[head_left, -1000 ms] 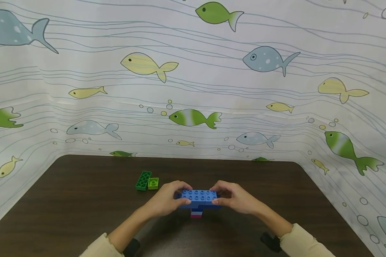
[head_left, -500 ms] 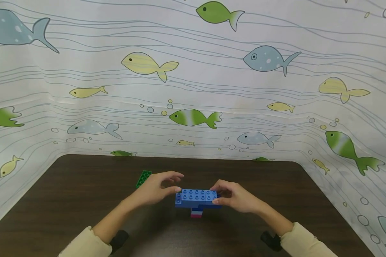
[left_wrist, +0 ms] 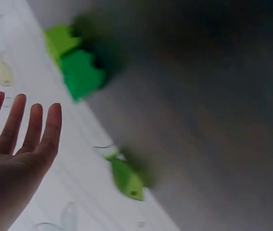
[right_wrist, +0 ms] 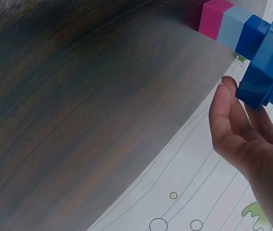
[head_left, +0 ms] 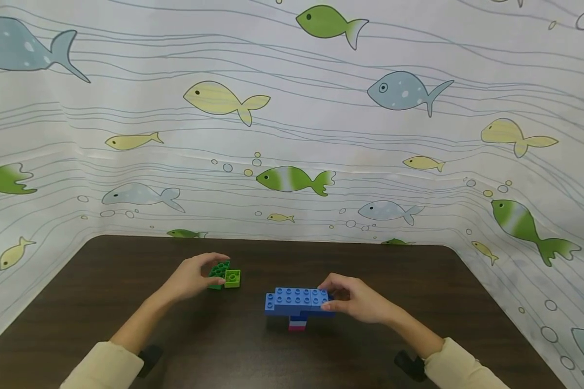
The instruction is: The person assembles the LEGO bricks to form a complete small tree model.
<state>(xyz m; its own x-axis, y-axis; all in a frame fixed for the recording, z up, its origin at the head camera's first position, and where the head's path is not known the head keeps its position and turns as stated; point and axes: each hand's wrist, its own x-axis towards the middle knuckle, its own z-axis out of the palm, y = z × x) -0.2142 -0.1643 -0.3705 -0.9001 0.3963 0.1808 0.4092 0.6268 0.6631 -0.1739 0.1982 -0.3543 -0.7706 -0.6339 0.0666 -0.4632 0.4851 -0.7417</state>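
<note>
A toy brick structure (head_left: 292, 300) stands on the table, its wide blue top resting on a narrow stack of dark blue, pale blue and pink bricks (right_wrist: 216, 19). With thumb and fingers, my right hand (head_left: 362, 300) holds the right end of the blue top. My left hand (head_left: 190, 278) is at the dark green brick (head_left: 220, 268), partly covering it in the head view. In the left wrist view the fingers of that hand are spread, with a gap between them and the dark green brick (left_wrist: 81, 74). A small lime green brick (head_left: 232, 279) lies against the dark green one.
The dark brown table (head_left: 394, 346) meets a white fish-patterned curtain (head_left: 292, 135) at its back and sides. Black straps (head_left: 409, 366) sit at both wrists by the cream sleeves (head_left: 459, 367).
My left hand has let go of the left end of the blue top and moved left to the green bricks. My right hand has stayed on the structure's right end.
</note>
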